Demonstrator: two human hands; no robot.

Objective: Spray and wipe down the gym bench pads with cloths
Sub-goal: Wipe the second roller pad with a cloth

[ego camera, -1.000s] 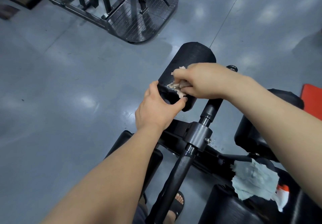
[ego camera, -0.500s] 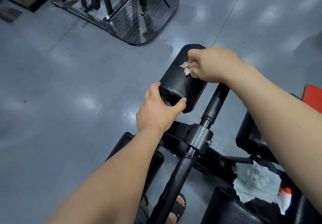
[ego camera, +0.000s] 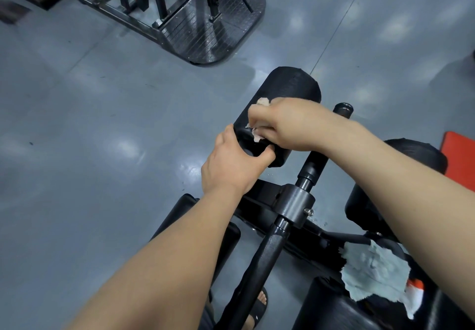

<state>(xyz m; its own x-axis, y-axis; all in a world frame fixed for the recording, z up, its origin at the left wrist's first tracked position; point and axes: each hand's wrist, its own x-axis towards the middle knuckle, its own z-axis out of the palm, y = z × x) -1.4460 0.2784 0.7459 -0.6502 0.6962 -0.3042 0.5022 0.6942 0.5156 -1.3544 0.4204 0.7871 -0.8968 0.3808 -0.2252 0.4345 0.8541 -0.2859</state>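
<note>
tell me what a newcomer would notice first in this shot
Dead centre, the right hand presses a crumpled beige cloth onto a black roller pad, while the left hand grips the pad's near end. At lower right a pale blue cloth lies draped over a lower pad.

**Grey floor, black bench**

A glossy grey floor (ego camera: 90, 175) carried a black bench frame (ego camera: 295, 206), another machine's tread-plate platform (ego camera: 205, 29) farther off, a red mat (ego camera: 460, 157) at the right edge and a sandalled foot (ego camera: 259, 304) beside the frame's post. On the bench's near right pad (ego camera: 329, 309) lay a crumpled blue-grey cloth (ego camera: 375, 273), touching a white bottle (ego camera: 415, 293) with an orange top.
</note>
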